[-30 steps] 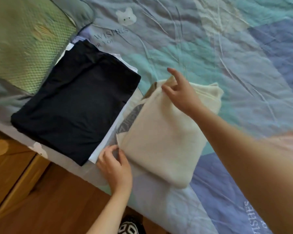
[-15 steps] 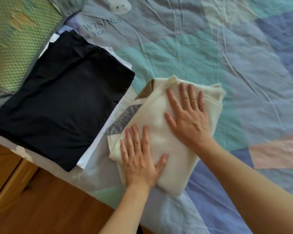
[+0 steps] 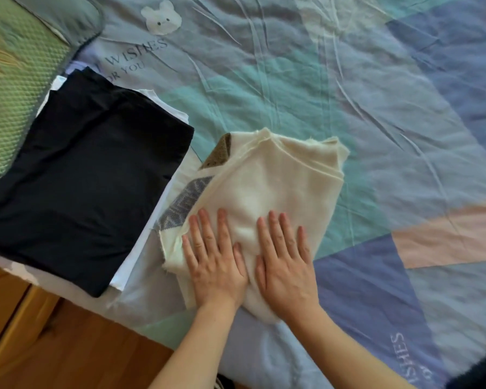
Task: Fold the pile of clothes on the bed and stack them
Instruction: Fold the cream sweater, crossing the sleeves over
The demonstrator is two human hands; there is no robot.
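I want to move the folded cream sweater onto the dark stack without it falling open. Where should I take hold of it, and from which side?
Probably by its two long sides, one hand each, fingers slid underneath. The cream sweater lies flat and loosely folded, with layered loose edges at its far end and left side. Both hands, left and right, already press flat on its near end, so coming from the near side and supporting from below should keep the folds together.

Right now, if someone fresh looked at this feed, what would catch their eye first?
Both hands, the left hand and right hand, lie flat side by side on the near end of a folded cream garment at the centre of the quilt. Left of it sits a stack with a dark garment on top of a white one, near the bed's edge. A green pillow fills the top left corner.
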